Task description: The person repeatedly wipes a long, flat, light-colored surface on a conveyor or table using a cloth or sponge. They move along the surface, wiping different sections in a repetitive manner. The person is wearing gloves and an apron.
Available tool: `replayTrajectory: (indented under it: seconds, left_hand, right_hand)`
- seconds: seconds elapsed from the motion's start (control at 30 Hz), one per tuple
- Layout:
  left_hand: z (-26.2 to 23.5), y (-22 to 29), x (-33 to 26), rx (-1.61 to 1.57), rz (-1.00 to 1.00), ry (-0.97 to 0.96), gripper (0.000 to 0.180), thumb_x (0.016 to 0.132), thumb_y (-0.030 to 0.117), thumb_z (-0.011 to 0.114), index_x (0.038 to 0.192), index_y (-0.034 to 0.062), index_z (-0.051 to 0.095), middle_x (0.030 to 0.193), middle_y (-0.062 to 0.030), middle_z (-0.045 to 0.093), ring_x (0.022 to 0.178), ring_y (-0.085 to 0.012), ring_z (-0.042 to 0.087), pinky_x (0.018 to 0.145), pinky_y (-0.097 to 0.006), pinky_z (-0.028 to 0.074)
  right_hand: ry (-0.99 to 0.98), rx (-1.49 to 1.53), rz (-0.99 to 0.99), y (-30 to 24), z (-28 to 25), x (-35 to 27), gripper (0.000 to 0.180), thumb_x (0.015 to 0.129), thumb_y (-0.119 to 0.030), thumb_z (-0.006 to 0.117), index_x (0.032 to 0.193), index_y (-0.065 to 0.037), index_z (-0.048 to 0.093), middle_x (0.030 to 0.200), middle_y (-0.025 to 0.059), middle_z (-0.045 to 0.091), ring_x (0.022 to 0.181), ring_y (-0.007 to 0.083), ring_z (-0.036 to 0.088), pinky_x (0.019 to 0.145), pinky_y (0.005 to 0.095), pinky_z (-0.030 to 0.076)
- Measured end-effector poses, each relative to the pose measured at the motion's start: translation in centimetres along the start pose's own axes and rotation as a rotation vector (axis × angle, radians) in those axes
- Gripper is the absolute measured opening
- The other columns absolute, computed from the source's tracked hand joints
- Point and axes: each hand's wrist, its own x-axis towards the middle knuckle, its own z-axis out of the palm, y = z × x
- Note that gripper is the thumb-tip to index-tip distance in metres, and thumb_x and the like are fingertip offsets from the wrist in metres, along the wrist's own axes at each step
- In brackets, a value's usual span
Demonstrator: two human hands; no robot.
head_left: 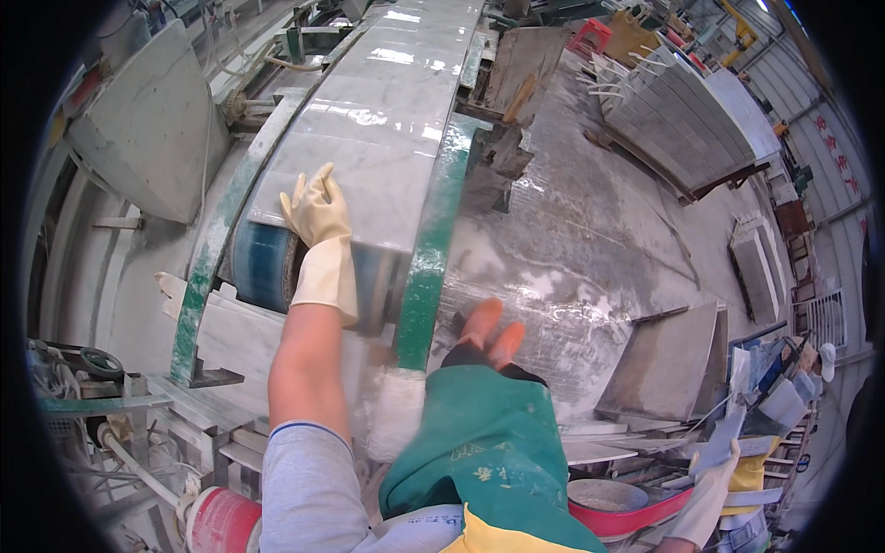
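Grey stone, long axis fwd-R; L hand at near end.

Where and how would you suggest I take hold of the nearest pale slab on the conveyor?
The wide slab is probably best held by its near edge, from the conveyor's near end, one grip towards each corner: it lies flat, that edge exposed above the blue roller.

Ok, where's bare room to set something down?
Floor between the green rail and stacked slabs looks bare, though wet; so does the slab ahead of the left hand. Crowded: lower right, around the right hand and round basin.
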Motion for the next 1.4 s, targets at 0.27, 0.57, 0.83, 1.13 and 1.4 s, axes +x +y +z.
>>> replayTrajectory:
  seconds: [0.27, 0.57, 0.83, 1.13, 1.4]
  left_hand:
    - [0.2, 0.3, 0.4, 0.037, -0.047, -0.029, 0.02, 0.091, 0.026, 0.058, 0.102, 0.0253, 0.074, 0.099, -0.0058, 0.072, 0.116, -0.018, 0.058, 0.113, -0.041, 0.027]
    - [0.7, -0.3, 1.2, 0.03, -0.093, -0.07, 0.02, 0.09, 0.026, 0.059, 0.104, 0.0253, 0.073, 0.104, -0.0071, 0.071, 0.114, -0.0184, 0.058, 0.114, -0.04, 0.027]
    - [0.1, -1.6, 1.9, 0.019, 0.002, -0.298, 0.038, 0.088, 0.039, 0.057, 0.119, 0.0198, 0.066, 0.119, -0.0081, 0.066, 0.124, -0.0234, 0.052, 0.116, -0.041, 0.018]
    - [-8.1, -0.8, 0.0, -0.795, -0.336, -0.447, 0.039, 0.093, 0.021, 0.061, 0.127, 0.0023, 0.056, 0.117, -0.0104, 0.065, 0.107, -0.0188, 0.061, 0.091, -0.029, 0.047]
    - [-13.2, 11.9, -9.7, -1.233, -0.805, -1.318, 0.057, 0.096, 0.034, 0.057, 0.14, 0.0019, 0.037, 0.136, -0.0243, 0.048, 0.115, -0.0346, 0.058, 0.093, -0.043, 0.053]
  right_hand:
    - [-0.212, -0.115, 0.04, 0.6, 14.9, 2.6, 0.054, 0.068, -0.046, 0.073, 0.112, -0.017, 0.059, 0.101, 0.0036, 0.061, 0.082, 0.0308, 0.062, 0.067, 0.0395, 0.056]
    - [-0.459, -0.107, 0.174, 2.0, 21.5, 3.7, 0.048, 0.071, -0.038, 0.073, 0.107, -0.008, 0.063, 0.1, 0.011, 0.065, 0.085, 0.0381, 0.065, 0.07, 0.0464, 0.059]
    - [-0.503, -0.118, 0.319, 6.6, 22.0, 10.3, 0.055, 0.069, -0.046, 0.07, 0.108, -0.009, 0.062, 0.1, 0.0147, 0.064, 0.079, 0.0411, 0.063, 0.067, 0.054, 0.056]
    - [-0.257, -0.161, 0.353, 12.3, 19.8, 14.2, 0.054, 0.073, -0.048, 0.064, 0.118, -0.02, 0.062, 0.124, 0.0034, 0.057, 0.11, 0.0301, 0.051, 0.078, 0.0587, 0.041]
    - [-0.555, -0.559, -0.405, 8.4, 28.4, 0.7, 0.067, 0.07, -0.004, 0.072, 0.134, -0.004, 0.053, 0.132, 0.0097, 0.055, 0.114, 0.0213, 0.057, 0.091, 0.0326, 0.049]
